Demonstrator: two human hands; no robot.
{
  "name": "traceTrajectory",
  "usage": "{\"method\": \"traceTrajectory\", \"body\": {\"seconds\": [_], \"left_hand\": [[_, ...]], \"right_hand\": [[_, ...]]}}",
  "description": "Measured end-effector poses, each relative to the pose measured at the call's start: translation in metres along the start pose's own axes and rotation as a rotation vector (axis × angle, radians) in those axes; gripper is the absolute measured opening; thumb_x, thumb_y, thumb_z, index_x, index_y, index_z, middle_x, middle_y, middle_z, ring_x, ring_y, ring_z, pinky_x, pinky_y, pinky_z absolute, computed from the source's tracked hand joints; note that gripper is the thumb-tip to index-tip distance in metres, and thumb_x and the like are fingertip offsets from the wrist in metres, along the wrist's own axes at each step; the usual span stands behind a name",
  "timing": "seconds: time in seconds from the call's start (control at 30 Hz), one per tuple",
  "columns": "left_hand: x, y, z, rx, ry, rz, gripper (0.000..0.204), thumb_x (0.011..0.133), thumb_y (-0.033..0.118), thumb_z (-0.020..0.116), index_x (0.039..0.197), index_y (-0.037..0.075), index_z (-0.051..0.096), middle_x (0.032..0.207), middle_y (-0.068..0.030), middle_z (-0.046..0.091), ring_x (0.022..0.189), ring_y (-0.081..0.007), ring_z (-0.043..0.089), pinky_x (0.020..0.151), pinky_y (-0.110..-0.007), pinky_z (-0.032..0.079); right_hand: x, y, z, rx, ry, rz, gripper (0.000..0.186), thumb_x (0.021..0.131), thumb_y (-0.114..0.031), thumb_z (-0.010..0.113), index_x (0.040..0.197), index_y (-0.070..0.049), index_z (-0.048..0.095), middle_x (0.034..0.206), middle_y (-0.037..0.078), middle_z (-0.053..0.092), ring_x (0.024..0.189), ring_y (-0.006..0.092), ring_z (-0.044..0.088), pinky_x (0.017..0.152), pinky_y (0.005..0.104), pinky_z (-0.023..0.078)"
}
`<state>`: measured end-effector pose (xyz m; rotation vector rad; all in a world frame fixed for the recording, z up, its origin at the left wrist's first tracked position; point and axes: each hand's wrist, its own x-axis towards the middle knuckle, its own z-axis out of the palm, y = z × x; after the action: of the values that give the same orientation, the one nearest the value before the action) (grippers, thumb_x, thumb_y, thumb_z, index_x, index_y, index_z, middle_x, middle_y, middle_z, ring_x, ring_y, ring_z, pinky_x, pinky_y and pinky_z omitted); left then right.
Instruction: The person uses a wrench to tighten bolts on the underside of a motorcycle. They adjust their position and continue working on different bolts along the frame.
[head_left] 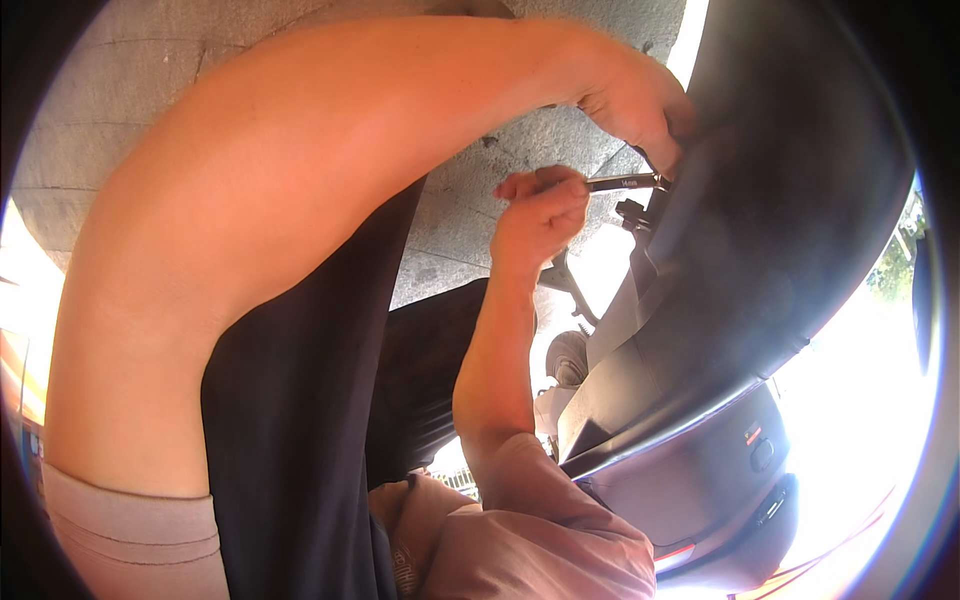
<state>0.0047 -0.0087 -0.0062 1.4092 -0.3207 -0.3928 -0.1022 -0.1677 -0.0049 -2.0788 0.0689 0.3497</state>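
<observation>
Wrench-like tool (622,184), slim and dark-handled, lies roughly level between the two hands, its far end at the inner edge of a large, dark curved panel (770,200). The right hand (542,220) is curled around the handle's near end; the left hand (642,112) bends down over the far end, fingertips by the tool's head, though whether they pinch it or the panel's edge I cannot tell. To do this well, I would judge, let the left fingers keep the head squarely seated while the right turns the handle in short, even strokes, pushing in line so nothing slips off. A small black fitting (632,214) sits just below, so the swing should allow for it and for the knuckles, well above the concrete floor (130,110). Easing off whenever the head tilts would protect the panel.
</observation>
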Motion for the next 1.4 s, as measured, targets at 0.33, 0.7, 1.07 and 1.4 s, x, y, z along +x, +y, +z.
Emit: {"method": "traceTrajectory", "body": {"seconds": [0.33, 0.7, 1.07, 1.4], "left_hand": [[-0.010, 0.008, -0.012, -0.087, -0.036, 0.079, 0.043, 0.080, 0.024, 0.065, 0.116, 0.000, 0.065, 0.111, -0.0185, 0.066, 0.106, -0.0302, 0.060, 0.094, -0.039, 0.045], [-0.005, 0.008, -0.020, -0.069, -0.142, 0.068, 0.041, 0.082, 0.027, 0.062, 0.113, 0.001, 0.066, 0.107, -0.0173, 0.067, 0.104, -0.0299, 0.059, 0.092, -0.040, 0.044], [-0.004, 0.002, 0.002, -0.115, 0.087, -0.052, 0.052, 0.079, 0.036, 0.068, 0.122, 0.007, 0.063, 0.123, -0.0102, 0.062, 0.118, -0.0247, 0.053, 0.098, -0.038, 0.040], [-0.004, 0.003, 0.000, -0.152, -0.014, -0.047, 0.052, 0.080, 0.036, 0.068, 0.123, 0.006, 0.062, 0.123, -0.0111, 0.062, 0.117, -0.0258, 0.054, 0.098, -0.038, 0.041]], "right_hand": [[-0.020, -0.058, -0.104, -0.492, 0.003, 0.162, 0.045, 0.101, -0.041, 0.042, 0.088, -0.003, 0.061, 0.055, -0.003, 0.043, 0.053, 0.0060, 0.044, 0.051, 0.0237, 0.035], [-0.026, -0.026, -0.065, -0.119, 0.047, 0.105, 0.047, 0.103, -0.041, 0.038, 0.088, 0.000, 0.053, 0.054, -0.001, 0.041, 0.046, 0.0064, 0.040, 0.044, 0.0209, 0.033], [-0.014, -0.001, -0.002, -0.082, 0.252, 0.020, 0.050, 0.103, -0.045, 0.030, 0.085, -0.003, 0.051, 0.058, 0.002, 0.047, 0.053, 0.0119, 0.047, 0.053, 0.0253, 0.038], [-0.021, -0.015, -0.029, -0.046, 0.132, 0.123, 0.050, 0.104, -0.043, 0.034, 0.085, -0.001, 0.053, 0.055, 0.000, 0.040, 0.046, 0.0079, 0.040, 0.043, 0.0233, 0.035]]}}
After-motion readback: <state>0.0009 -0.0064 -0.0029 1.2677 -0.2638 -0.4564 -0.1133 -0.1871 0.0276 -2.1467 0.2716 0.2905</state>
